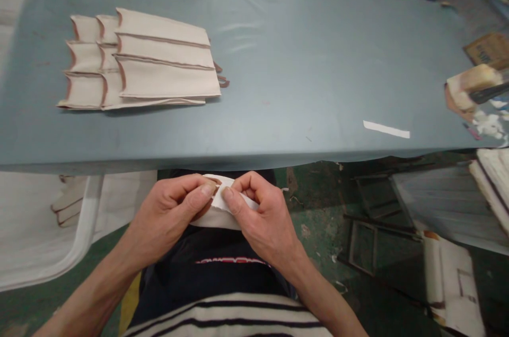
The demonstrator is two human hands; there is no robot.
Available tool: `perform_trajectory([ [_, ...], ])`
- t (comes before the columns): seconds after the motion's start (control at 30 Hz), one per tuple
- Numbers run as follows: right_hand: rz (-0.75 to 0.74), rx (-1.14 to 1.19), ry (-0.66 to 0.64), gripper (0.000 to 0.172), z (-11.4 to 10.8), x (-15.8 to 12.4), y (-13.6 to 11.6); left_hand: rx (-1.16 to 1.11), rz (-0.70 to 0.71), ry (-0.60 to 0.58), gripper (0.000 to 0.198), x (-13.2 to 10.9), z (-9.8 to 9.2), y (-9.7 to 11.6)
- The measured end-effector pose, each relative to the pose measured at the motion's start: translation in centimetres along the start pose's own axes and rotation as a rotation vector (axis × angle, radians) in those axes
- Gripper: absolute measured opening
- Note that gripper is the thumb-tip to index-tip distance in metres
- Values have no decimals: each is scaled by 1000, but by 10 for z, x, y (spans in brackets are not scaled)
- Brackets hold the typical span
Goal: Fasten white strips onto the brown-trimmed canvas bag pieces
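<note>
Just past the table's front edge, above my lap, both hands are closed on a cream pouch-like piece [218, 219] with a brown edge. My left hand [175, 207] pinches its brown edge between thumb and forefinger. Across from it, my right hand [262, 212] presses a white strip [223, 196] with the thumb, against or beside the cream piece. How far the strip is attached cannot be seen, because fingers cover part of it. Several similar cream pouches [167, 53] with brown edges lie in overlapping rows on the table, at the left.
A blue-grey cover [302, 72] spans the table. Another white strip [386, 129] lies near its front right. A yellowish block [481, 78] and scraps sit at the right end. Left of my lap is a white bin [89, 231] with cream pieces inside; a dark metal frame [361, 247] stands right.
</note>
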State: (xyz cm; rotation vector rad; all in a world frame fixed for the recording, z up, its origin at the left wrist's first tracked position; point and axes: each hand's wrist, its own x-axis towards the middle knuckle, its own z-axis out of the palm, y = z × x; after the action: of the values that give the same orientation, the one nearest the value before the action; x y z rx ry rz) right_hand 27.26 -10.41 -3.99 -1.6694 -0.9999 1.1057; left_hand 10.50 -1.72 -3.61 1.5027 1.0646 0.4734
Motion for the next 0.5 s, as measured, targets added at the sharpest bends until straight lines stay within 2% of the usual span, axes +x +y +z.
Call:
perform_trajectory([
  [0.17, 18, 46, -14, 32, 5, 1, 7, -15, -3, -7, 39, 0, 0, -6],
  [0.5, 5, 102, 65, 36, 17, 4, 16, 44, 36, 21, 38, 5, 2, -8],
])
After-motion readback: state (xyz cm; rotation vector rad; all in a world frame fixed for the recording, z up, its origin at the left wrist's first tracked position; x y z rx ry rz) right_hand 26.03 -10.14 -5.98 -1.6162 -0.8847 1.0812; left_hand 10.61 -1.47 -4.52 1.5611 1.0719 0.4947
